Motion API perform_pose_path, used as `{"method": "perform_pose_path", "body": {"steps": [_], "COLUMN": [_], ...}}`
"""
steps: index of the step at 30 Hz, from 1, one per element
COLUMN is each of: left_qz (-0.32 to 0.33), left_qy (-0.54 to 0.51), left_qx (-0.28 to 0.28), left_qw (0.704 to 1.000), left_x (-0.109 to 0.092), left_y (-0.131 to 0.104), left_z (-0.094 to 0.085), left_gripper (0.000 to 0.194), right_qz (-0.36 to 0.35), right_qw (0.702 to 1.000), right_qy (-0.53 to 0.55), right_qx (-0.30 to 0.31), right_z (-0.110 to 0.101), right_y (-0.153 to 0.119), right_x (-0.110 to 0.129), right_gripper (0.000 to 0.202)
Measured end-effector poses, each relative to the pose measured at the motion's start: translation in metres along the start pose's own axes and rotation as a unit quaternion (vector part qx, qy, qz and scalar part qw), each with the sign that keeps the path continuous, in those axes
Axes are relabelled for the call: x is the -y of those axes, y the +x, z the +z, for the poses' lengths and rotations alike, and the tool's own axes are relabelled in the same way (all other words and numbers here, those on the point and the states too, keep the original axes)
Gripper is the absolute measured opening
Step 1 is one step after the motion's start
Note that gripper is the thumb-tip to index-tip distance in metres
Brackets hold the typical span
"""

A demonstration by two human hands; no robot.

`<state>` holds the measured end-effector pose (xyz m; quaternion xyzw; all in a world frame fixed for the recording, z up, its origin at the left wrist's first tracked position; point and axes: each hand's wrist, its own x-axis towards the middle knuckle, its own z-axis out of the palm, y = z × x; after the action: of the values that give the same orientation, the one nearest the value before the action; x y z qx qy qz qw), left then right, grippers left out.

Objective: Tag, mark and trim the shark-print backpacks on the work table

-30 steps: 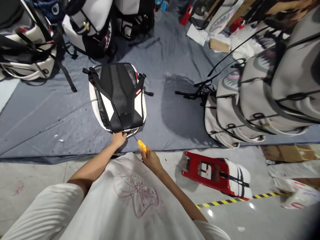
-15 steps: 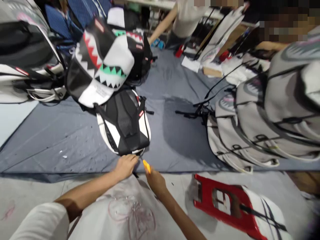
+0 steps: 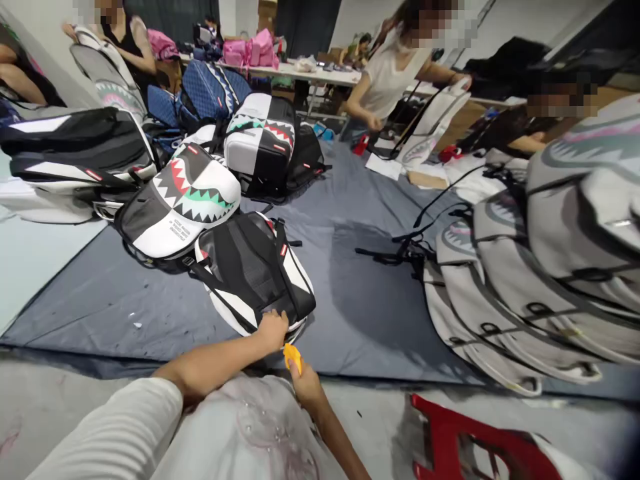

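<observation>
A black-and-white backpack point(image 3: 253, 267) lies on the dark ground sheet with its padded back and straps facing up. My left hand point(image 3: 273, 330) is closed on its near bottom edge, fingers over the black panel. In my right hand point(image 3: 306, 383) is a small orange-yellow tool point(image 3: 293, 358), held just below that edge; its working tip is too unclear to tell its kind. Touching the backpack's far left side is another backpack point(image 3: 180, 203), front up, with a red and green shark-teeth print.
Grey backpacks point(image 3: 500, 267) are stacked at the right, their straps trailing onto the sheet point(image 3: 360, 333). More black-and-white backpacks point(image 3: 75, 150) lie at the left. A red stool point(image 3: 450, 440) stands on the floor at lower right. Across the sheet, a person point(image 3: 387, 83) handles a grey backpack.
The view has tilted up, showing more of the room. The backpack has turned slightly, its near end swinging right. My left hand has shifted onto its lower panel; my right hand still holds the orange-yellow tool.
</observation>
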<state>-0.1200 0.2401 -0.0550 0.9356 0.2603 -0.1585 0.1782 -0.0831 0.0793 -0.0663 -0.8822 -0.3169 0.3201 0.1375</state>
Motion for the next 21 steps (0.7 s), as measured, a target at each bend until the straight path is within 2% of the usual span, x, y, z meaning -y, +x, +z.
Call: {"method": "perform_pose_path", "body": {"steps": [2, 4, 7, 10, 12, 13, 14, 16, 17, 18, 19, 20, 21], "left_qz": [0.01, 0.021, 0.039, 0.067, 0.095, 0.116, 0.136, 0.151, 0.137, 0.107, 0.071, 0.036, 0.01], "left_qy": [-0.018, -0.041, -0.093, -0.15, -0.216, -0.277, -0.354, -0.523, -0.59, -0.629, -0.646, -0.647, -0.63], "left_qx": [0.008, -0.009, -0.075, -0.149, -0.208, -0.246, -0.287, -0.351, -0.362, -0.355, -0.336, -0.31, -0.278], "left_qw": [1.0, 0.999, 0.992, 0.975, 0.949, 0.921, 0.88, 0.762, 0.708, 0.684, 0.682, 0.696, 0.725], "left_x": [0.001, -0.004, -0.023, -0.05, -0.063, -0.067, -0.07, -0.07, -0.068, -0.066, -0.064, -0.062, -0.059], "left_y": [-0.001, 0.001, 0.002, -0.004, -0.01, -0.013, -0.015, -0.017, -0.018, -0.02, -0.022, -0.026, -0.032], "left_z": [-0.016, -0.035, -0.071, -0.11, -0.132, -0.14, -0.144, -0.139, -0.128, -0.113, -0.094, -0.072, -0.049], "left_gripper": [0.039, 0.034, 0.037, 0.044, 0.046, 0.046, 0.047, 0.051, 0.055, 0.059, 0.062, 0.064, 0.065], "right_qz": [0.03, 0.069, 0.106, 0.099, 0.081, 0.067, 0.047, 0.0, -0.023, -0.041, -0.054, -0.062, -0.063], "right_qw": [1.0, 0.997, 0.991, 0.982, 0.97, 0.96, 0.95, 0.931, 0.925, 0.925, 0.929, 0.936, 0.943], "right_qy": [0.01, 0.015, -0.002, -0.054, -0.071, -0.069, -0.063, -0.044, -0.035, -0.028, -0.023, -0.021, -0.022], "right_qx": [-0.003, -0.026, -0.077, -0.149, -0.22, -0.261, -0.302, -0.363, -0.377, -0.377, -0.366, -0.346, -0.325], "right_z": [-0.004, -0.013, -0.037, -0.064, -0.078, -0.082, -0.086, -0.088, -0.088, -0.085, -0.082, -0.076, -0.069], "right_y": [-0.011, -0.027, -0.053, -0.076, -0.089, -0.095, -0.1, -0.109, -0.112, -0.114, -0.115, -0.115, -0.114], "right_x": [0.001, 0.003, 0.006, 0.01, 0.013, 0.014, 0.015, 0.016, 0.016, 0.014, 0.011, 0.005, -0.003], "right_gripper": [0.037, 0.038, 0.034, 0.03, 0.033, 0.036, 0.04, 0.047, 0.047, 0.047, 0.045, 0.043, 0.04]}}
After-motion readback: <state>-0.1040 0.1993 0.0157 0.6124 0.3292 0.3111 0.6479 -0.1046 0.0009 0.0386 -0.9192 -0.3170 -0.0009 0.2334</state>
